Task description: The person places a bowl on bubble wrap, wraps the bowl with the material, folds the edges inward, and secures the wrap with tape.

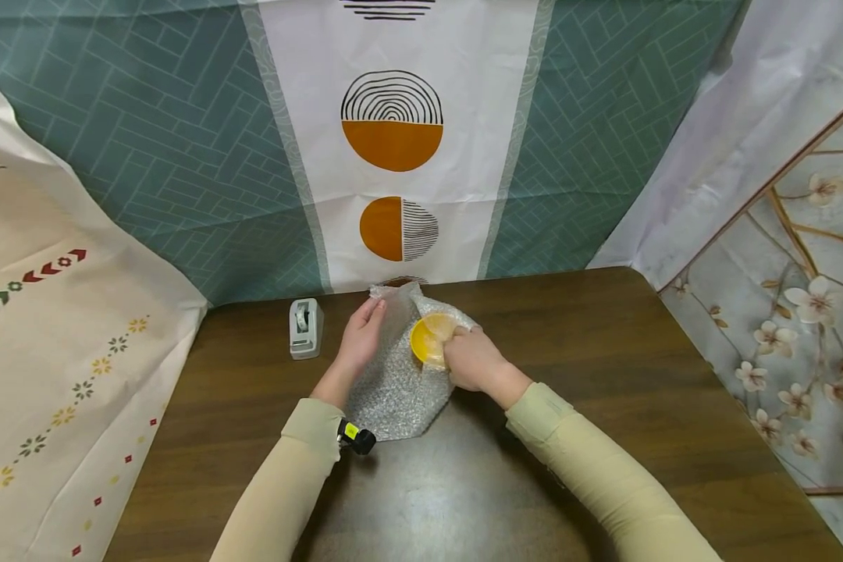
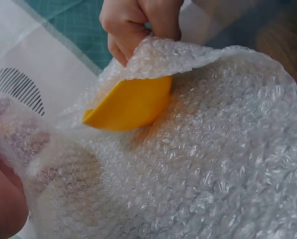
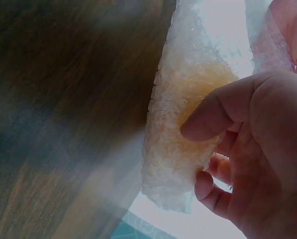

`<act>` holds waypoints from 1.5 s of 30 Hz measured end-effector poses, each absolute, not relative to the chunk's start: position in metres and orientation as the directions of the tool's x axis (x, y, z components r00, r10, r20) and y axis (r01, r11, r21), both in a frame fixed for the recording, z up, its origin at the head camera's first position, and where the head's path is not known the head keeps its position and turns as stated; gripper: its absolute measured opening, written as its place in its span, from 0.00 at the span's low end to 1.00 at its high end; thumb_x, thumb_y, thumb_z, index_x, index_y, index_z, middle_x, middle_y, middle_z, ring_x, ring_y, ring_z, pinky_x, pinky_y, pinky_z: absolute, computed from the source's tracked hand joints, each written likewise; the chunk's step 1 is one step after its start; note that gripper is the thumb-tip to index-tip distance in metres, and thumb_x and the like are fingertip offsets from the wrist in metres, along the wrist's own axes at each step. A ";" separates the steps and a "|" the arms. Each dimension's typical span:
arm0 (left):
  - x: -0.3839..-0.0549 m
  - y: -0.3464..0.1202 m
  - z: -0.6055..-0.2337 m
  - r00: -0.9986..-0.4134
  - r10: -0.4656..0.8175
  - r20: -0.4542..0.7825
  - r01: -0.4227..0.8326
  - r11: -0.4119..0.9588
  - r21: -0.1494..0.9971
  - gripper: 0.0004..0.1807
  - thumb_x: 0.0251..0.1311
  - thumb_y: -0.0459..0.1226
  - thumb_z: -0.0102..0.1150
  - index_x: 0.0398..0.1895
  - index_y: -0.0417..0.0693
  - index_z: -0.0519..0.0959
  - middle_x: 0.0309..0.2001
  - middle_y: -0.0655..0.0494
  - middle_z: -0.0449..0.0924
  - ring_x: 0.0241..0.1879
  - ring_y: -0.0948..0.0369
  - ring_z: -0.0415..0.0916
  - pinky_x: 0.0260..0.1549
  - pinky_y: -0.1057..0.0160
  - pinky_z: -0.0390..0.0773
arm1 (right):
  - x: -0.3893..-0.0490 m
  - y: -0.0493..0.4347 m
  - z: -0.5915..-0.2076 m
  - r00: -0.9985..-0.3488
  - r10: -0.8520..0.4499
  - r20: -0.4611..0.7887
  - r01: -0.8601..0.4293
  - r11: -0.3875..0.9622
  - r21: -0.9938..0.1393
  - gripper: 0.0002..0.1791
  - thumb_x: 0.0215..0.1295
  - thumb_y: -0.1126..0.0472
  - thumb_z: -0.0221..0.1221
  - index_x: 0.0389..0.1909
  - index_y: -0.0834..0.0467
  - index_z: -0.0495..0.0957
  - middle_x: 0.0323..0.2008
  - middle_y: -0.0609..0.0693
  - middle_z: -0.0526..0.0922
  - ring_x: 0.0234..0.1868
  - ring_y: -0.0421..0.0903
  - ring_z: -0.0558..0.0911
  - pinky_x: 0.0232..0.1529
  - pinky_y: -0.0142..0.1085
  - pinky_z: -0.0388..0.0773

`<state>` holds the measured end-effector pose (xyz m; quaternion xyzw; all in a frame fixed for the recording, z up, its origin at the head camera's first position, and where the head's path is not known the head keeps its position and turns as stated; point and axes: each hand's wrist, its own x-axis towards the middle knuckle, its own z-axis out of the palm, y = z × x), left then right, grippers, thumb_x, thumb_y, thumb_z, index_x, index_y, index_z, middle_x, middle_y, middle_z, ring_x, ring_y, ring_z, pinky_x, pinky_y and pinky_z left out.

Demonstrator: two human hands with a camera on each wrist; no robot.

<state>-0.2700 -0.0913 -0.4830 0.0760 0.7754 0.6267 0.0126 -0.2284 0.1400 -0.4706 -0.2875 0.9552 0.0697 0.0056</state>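
Note:
A sheet of clear bubble wrap [image 1: 393, 382] is lifted and folded between the two hands. Partly covered by its fold is a smooth yellow bowl [image 1: 425, 341], whose bright side shows through the opening in the left wrist view [image 2: 133, 104]. At the far left edge of the wrap, the left hand [image 1: 362, 332] pinches the sheet between thumb and fingers. The right hand [image 1: 474, 359] grips the folded wrap over the bowl from the right. In the right wrist view, its thumb [image 3: 208, 119] presses the bubbles where yellow shows through; the rest of the bowl is hidden.
A white tape dispenser [image 1: 305, 328] stands on the brown wooden table [image 1: 590, 367], left of the left hand. Patterned cloth [image 1: 400, 156] hangs behind the table's back edge. A small black camera [image 1: 357, 437] is strapped to the left wrist.

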 end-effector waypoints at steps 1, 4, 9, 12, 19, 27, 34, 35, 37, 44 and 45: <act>-0.270 -0.091 -0.483 -0.987 0.138 0.079 0.107 0.206 0.973 0.28 0.87 0.47 0.42 0.79 0.41 0.70 0.78 0.41 0.67 0.79 0.46 0.61 0.77 0.44 0.59 | -0.228 0.140 -0.470 -0.833 -0.551 -0.052 -0.553 0.823 0.128 0.06 0.66 0.61 0.65 0.29 0.55 0.85 0.36 0.51 0.86 0.51 0.53 0.80 0.51 0.53 0.78; -0.269 -0.092 -0.486 -0.983 0.151 0.101 0.132 0.214 0.968 0.27 0.87 0.46 0.42 0.77 0.40 0.72 0.76 0.40 0.70 0.78 0.46 0.63 0.77 0.43 0.60 | -0.228 0.141 -0.470 -0.827 -0.559 -0.059 -0.562 0.817 0.128 0.05 0.67 0.61 0.65 0.32 0.55 0.86 0.38 0.51 0.87 0.52 0.53 0.80 0.51 0.52 0.77; -0.267 -0.091 -0.489 -0.975 0.171 0.139 0.175 0.219 0.960 0.25 0.87 0.44 0.43 0.75 0.38 0.74 0.75 0.39 0.71 0.77 0.45 0.64 0.76 0.43 0.61 | -0.228 0.143 -0.471 -0.818 -0.571 -0.064 -0.574 0.806 0.143 0.04 0.68 0.60 0.65 0.34 0.55 0.87 0.38 0.50 0.87 0.51 0.52 0.80 0.51 0.52 0.77; -0.265 -0.089 -0.489 -0.972 0.184 0.147 0.187 0.226 0.956 0.25 0.87 0.43 0.44 0.76 0.39 0.73 0.76 0.40 0.70 0.78 0.45 0.63 0.76 0.44 0.61 | -0.228 0.143 -0.473 -0.816 -0.575 -0.055 -0.576 0.804 0.147 0.05 0.68 0.60 0.65 0.33 0.55 0.86 0.37 0.50 0.87 0.50 0.53 0.80 0.50 0.52 0.77; -0.260 -0.082 -0.490 -0.964 0.224 0.143 0.201 0.263 0.944 0.26 0.86 0.44 0.45 0.79 0.40 0.70 0.77 0.44 0.69 0.80 0.49 0.61 0.77 0.46 0.61 | -0.227 0.142 -0.473 -0.812 -0.581 -0.046 -0.581 0.801 0.144 0.07 0.71 0.61 0.63 0.38 0.55 0.89 0.42 0.50 0.89 0.52 0.53 0.80 0.51 0.51 0.77; -0.255 -0.075 -0.495 -0.947 0.269 0.174 0.254 0.301 0.919 0.24 0.86 0.42 0.46 0.77 0.43 0.73 0.75 0.44 0.72 0.76 0.48 0.67 0.75 0.46 0.65 | -0.225 0.142 -0.472 -0.802 -0.597 -0.024 -0.594 0.793 0.131 0.08 0.70 0.62 0.63 0.43 0.54 0.91 0.54 0.49 0.89 0.57 0.55 0.81 0.56 0.55 0.78; -0.253 -0.070 -0.495 -0.941 0.276 0.196 0.281 0.317 0.906 0.23 0.86 0.43 0.48 0.75 0.48 0.77 0.72 0.51 0.77 0.73 0.54 0.72 0.74 0.51 0.67 | -0.226 0.141 -0.472 -0.791 -0.612 -0.016 -0.609 0.785 0.114 0.07 0.69 0.62 0.65 0.41 0.53 0.91 0.52 0.48 0.89 0.57 0.55 0.81 0.58 0.56 0.78; -0.253 -0.069 -0.495 -0.940 0.277 0.200 0.285 0.315 0.905 0.22 0.86 0.43 0.48 0.75 0.48 0.77 0.72 0.51 0.78 0.73 0.54 0.72 0.74 0.51 0.67 | -0.226 0.141 -0.473 -0.788 -0.615 -0.010 -0.612 0.782 0.115 0.06 0.69 0.62 0.65 0.40 0.52 0.91 0.52 0.47 0.90 0.57 0.55 0.81 0.56 0.56 0.79; -0.252 -0.067 -0.495 -0.939 0.279 0.202 0.287 0.310 0.907 0.23 0.85 0.42 0.48 0.75 0.45 0.76 0.72 0.49 0.77 0.73 0.53 0.72 0.74 0.50 0.67 | -0.226 0.143 -0.473 -0.783 -0.622 0.000 -0.618 0.778 0.112 0.07 0.69 0.62 0.65 0.40 0.53 0.91 0.53 0.47 0.89 0.56 0.55 0.81 0.55 0.56 0.79; -0.251 -0.063 -0.497 -0.949 0.275 0.156 0.251 0.355 0.900 0.20 0.83 0.40 0.52 0.70 0.41 0.76 0.68 0.42 0.80 0.70 0.48 0.75 0.71 0.47 0.71 | -0.229 0.154 -0.481 -0.742 -0.668 0.052 -0.664 0.744 0.080 0.09 0.70 0.63 0.66 0.45 0.52 0.92 0.57 0.47 0.88 0.59 0.54 0.82 0.59 0.54 0.79; -0.250 -0.063 -0.497 -0.950 0.275 0.145 0.242 0.359 0.901 0.19 0.82 0.41 0.53 0.68 0.40 0.75 0.67 0.41 0.81 0.70 0.48 0.76 0.70 0.46 0.71 | -0.230 0.156 -0.483 -0.734 -0.676 0.065 -0.673 0.737 0.067 0.09 0.71 0.63 0.66 0.46 0.52 0.92 0.58 0.48 0.88 0.59 0.54 0.82 0.60 0.54 0.79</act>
